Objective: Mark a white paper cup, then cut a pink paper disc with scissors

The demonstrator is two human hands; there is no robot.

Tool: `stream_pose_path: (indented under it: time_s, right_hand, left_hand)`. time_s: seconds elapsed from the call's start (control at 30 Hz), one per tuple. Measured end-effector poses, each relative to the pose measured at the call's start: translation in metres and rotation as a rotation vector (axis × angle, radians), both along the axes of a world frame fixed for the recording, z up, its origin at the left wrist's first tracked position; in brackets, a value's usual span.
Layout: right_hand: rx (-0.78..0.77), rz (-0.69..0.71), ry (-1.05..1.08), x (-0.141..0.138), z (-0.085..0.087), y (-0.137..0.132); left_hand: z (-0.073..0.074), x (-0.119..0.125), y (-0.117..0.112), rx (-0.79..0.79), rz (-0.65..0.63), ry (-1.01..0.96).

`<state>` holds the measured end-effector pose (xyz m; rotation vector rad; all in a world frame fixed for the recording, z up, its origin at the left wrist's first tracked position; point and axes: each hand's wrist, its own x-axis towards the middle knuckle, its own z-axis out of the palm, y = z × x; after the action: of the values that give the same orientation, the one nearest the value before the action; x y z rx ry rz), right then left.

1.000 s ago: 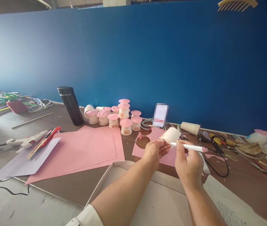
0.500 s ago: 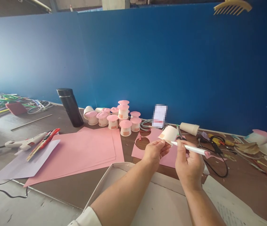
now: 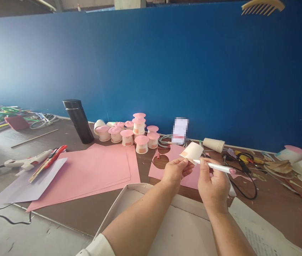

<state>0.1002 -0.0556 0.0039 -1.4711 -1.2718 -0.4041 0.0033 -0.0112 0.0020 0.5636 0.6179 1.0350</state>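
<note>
Between the fingers of my left hand is a white paper cup, tilted, with a small orange patch on its side near the rim. My right hand grips a white marker pen with a pink end. The pen's tip meets or nearly meets the cup's lower edge; whether it touches, I cannot tell. Below both arms lies a shallow cardboard box lid. Behind the hands, a pink sheet with round cut-outs lies on the table.
Several cups with pink paper roofs stand by the blue partition. Left are a black flask, pink sheets, a red utility knife and a glue gun. Right are stacked paper cups and tangled cables.
The cup in my left hand has turned slightly, with its orange patch a little further right. The pen and both hands have hardly moved.
</note>
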Motion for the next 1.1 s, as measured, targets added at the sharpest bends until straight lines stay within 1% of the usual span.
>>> stream_pose_path:
  time_s: [0.13, 0.27, 0.63, 0.8, 0.9, 1.1]
  right_hand:
    - [-0.026, 0.004, -0.002, 0.0, -0.0008, 0.0004]
    - [-0.007, -0.011, 0.0, -0.0003, -0.0005, 0.001]
    - [-0.014, -0.008, -0.002, -0.0014, 0.0004, 0.0001]
    - [-0.028, -0.028, 0.018, -0.0013, 0.0006, 0.0]
    - [-0.035, -0.012, 0.012, -0.0008, 0.0011, -0.0003]
    - [-0.011, -0.031, 0.013, -0.0015, 0.0017, -0.0015]
  left_hand:
    - [-0.0003, 0.0, 0.0003, -0.007, 0.009, -0.002]
    - [-0.0001, -0.0001, 0.0006, -0.015, 0.007, -0.005]
    - [0.0026, -0.0006, 0.0001, -0.043, 0.023, -0.008]
    - [0.0031, -0.0008, 0.0, -0.028, 0.018, -0.013]
    - [0.0026, -0.0004, 0.0004, -0.031, 0.021, -0.001]
    - [0.001, 0.0001, 0.0003, -0.017, 0.023, 0.008]
